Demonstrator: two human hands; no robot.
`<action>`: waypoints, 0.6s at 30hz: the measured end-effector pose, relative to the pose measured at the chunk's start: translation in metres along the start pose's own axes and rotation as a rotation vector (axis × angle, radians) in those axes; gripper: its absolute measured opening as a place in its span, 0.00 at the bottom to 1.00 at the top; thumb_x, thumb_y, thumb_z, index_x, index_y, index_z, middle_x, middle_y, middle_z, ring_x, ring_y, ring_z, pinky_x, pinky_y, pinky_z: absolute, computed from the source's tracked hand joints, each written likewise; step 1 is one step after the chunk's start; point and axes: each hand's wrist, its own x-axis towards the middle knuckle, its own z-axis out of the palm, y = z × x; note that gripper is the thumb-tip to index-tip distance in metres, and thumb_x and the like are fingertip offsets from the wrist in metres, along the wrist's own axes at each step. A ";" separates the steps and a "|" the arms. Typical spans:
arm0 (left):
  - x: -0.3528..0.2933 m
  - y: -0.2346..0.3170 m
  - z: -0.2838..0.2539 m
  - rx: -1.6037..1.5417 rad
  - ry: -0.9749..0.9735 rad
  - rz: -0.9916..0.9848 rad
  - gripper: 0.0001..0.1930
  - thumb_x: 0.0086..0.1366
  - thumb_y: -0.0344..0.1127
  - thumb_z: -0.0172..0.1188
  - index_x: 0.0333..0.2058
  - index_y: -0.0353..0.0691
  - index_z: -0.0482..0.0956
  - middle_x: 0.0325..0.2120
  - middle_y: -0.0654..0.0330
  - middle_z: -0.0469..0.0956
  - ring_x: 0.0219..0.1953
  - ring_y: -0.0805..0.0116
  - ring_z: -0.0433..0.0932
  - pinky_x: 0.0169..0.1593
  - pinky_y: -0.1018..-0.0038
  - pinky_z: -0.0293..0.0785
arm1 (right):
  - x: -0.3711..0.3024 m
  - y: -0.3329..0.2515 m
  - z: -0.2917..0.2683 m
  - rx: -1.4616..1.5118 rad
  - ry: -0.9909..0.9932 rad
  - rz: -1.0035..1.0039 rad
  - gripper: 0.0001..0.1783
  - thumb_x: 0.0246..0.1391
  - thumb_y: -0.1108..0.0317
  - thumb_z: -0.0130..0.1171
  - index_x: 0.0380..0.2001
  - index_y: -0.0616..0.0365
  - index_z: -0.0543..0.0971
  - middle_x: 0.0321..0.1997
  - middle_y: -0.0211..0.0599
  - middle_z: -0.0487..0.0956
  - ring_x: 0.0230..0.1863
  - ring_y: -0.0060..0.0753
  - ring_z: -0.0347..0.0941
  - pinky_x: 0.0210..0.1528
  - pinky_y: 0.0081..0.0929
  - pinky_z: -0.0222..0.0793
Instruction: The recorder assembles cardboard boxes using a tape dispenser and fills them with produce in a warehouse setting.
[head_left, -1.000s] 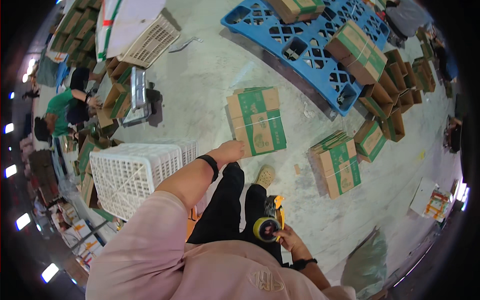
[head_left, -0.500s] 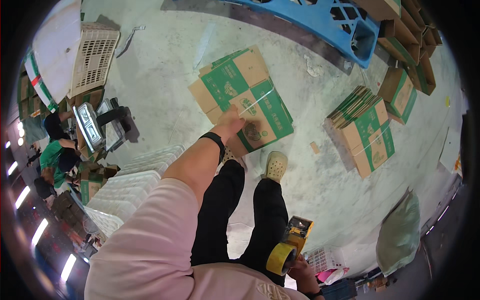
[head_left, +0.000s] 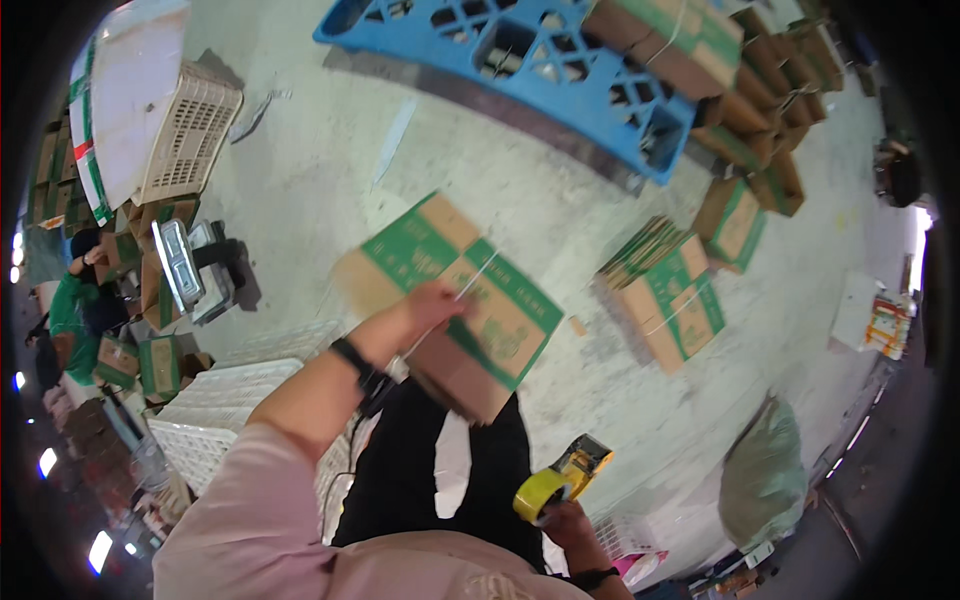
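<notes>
My left hand is closed around the pale strap of a bundle of flattened cardboard boxes, brown with green printed panels. The bundle hangs tilted in front of my legs, its near edge overlapping my knees. Down at my right side, my right hand grips a yellow tape dispenser with a roll of yellow tape on it. Farther right, a second strapped bundle of flattened boxes lies on the floor, apart from both hands.
A blue plastic pallet bearing boxes lies at the far side. Open cartons stand to its right. On the left are a scale, a beige crate, white crates and a co-worker in green. A greenish sack rests at right.
The bundle has risen off the floor and come nearer my legs, pulled by my left hand on its strap. The view has shifted. My right hand still holds the tape dispenser.
</notes>
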 end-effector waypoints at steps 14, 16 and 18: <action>-0.495 0.026 0.062 -0.998 0.601 0.495 0.19 0.60 0.26 0.54 0.50 0.45 0.67 0.30 0.64 0.71 0.30 0.74 0.72 0.34 0.72 0.77 | -0.104 -0.062 0.176 -0.676 -0.651 0.065 0.21 0.55 0.66 0.53 0.51 0.63 0.71 0.49 0.43 0.76 0.52 0.39 0.72 0.58 0.38 0.67; -0.545 0.003 0.079 -1.026 0.663 0.631 0.21 0.60 0.26 0.54 0.53 0.46 0.65 0.30 0.65 0.71 0.30 0.74 0.72 0.34 0.72 0.77 | -0.139 -0.032 0.225 -0.729 -0.765 0.145 0.23 0.58 0.61 0.51 0.54 0.60 0.68 0.52 0.40 0.75 0.53 0.37 0.72 0.57 0.40 0.68; -0.591 -0.017 0.089 -1.049 0.735 0.750 0.24 0.60 0.27 0.53 0.55 0.47 0.62 0.30 0.66 0.70 0.30 0.74 0.72 0.34 0.72 0.78 | -0.152 -0.006 0.254 -0.963 -0.855 0.187 0.26 0.58 0.57 0.49 0.56 0.58 0.67 0.55 0.40 0.73 0.54 0.36 0.72 0.58 0.41 0.67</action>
